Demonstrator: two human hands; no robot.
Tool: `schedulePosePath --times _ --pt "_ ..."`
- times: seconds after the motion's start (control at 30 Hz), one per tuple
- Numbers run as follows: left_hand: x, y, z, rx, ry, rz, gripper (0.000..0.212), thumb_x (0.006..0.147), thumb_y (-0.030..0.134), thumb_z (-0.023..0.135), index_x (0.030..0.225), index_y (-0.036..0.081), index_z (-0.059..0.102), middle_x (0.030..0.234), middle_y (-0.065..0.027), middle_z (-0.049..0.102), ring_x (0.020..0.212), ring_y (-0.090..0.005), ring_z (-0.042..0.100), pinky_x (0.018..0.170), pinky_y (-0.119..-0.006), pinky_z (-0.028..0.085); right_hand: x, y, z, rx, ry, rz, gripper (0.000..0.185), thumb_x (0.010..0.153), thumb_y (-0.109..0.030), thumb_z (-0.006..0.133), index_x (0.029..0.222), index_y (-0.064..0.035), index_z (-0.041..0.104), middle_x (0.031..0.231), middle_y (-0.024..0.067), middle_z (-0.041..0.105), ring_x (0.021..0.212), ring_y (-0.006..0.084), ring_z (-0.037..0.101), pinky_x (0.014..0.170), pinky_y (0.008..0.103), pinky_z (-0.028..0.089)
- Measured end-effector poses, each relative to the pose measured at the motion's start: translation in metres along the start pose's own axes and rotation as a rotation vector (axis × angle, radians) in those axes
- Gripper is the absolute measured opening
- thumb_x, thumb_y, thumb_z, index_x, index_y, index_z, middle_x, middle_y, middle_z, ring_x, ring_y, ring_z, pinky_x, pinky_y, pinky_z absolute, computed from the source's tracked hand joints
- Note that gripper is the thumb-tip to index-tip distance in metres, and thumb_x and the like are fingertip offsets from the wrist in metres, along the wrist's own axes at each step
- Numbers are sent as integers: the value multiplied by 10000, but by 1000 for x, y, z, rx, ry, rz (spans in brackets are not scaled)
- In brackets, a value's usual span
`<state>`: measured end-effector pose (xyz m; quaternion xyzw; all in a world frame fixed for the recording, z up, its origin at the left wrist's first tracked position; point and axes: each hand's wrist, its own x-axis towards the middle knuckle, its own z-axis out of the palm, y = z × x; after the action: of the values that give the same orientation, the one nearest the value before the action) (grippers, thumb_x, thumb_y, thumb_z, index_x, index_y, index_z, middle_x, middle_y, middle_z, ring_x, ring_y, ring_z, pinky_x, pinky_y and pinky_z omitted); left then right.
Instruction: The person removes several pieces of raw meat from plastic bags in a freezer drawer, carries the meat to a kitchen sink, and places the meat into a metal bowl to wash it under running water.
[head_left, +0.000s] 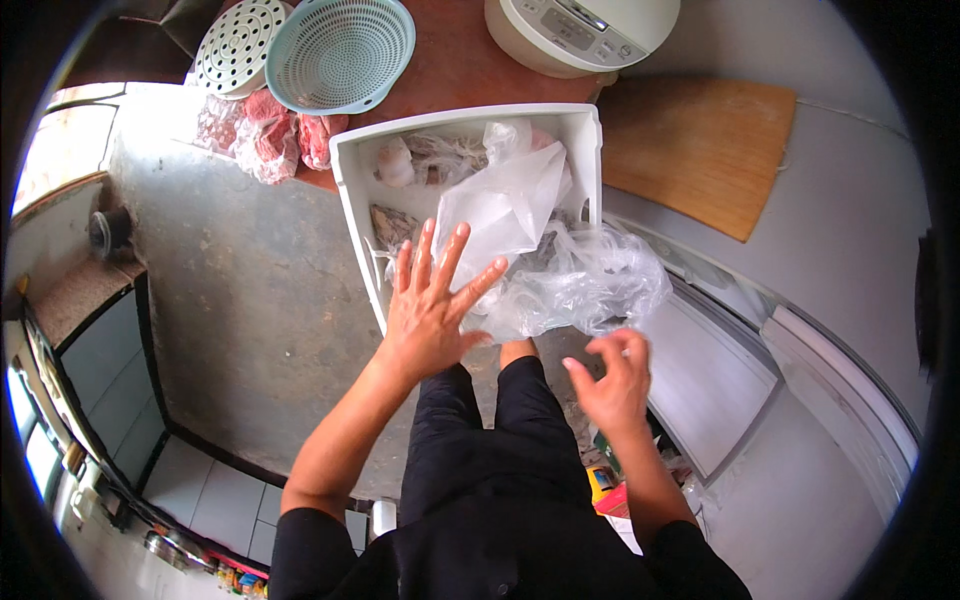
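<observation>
My left hand (435, 315) is spread, palm down, over the near left part of a white plastic drawer (465, 118), with nothing gripped. My right hand (613, 379) hangs with bent fingers just below the drawer's near right side, holding nothing. Beside and above it, crumpled clear plastic bags (592, 281) spill over the drawer's right edge. A whitish plastic bag (499, 206) lies across the middle of the drawer. Farther in are more bagged items (446, 154), their contents unclear. A brownish wrapped piece (394, 225) rests by the left wall.
A red-brown table (450, 56) carries a blue-green colander (341, 56), a white perforated steamer tray (240, 49), bagged red meat (270, 139) and a rice cooker (585, 34). A wooden board (697, 150) stands at right, above an open refrigerator or freezer (705, 367).
</observation>
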<state>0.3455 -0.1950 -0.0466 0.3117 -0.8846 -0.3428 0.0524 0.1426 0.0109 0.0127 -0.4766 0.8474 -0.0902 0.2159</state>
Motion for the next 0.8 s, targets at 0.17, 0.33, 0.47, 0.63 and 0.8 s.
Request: schedulePosePath --times 0.17,0.33,0.47,0.63,0.8 --pt "13 -64 69 128 -67 -196 831 716 203 815 1466 188 459 1496 -159 413 1317 -405 429 1073 -557 365 53 36 30 -53 -52 57 1181 665 -373 898 1570 -97 191 1548 358 172 1439 534 194 1163 550 279" --pt "11 -79 80 176 -76 -184 486 768 164 737 1240 112 639 1272 -126 611 1309 -378 448 1037 -552 392 144 -52 94 95 -107 -545 954 698 -333 850 1517 -209 377 1576 273 217 1468 489 181 1204 532 196" --pt "-5 -56 47 120 154 -277 404 822 199 731 1218 134 677 1295 -141 614 1299 -371 487 1062 -532 366 173 -43 153 -169 -401 -453 527 791 -174 685 1315 -193 631 1490 146 447 1452 308 322 1219 446 194" --pt "-43 24 20 86 21 -351 673 770 389 817 1385 236 591 1547 -169 351 1417 -407 319 1097 -562 293 185 -23 153 -52 -353 -373 559 728 -167 699 1285 -156 650 1426 178 487 1357 363 415 1164 473 274" --pt "-55 15 91 61 88 -316 401 840 283 751 1214 160 678 1415 -222 472 1290 -426 458 1029 -546 380 149 -42 76 162 -208 -516 674 697 -86 729 1354 -129 587 1537 250 314 1449 452 258 1198 541 187"
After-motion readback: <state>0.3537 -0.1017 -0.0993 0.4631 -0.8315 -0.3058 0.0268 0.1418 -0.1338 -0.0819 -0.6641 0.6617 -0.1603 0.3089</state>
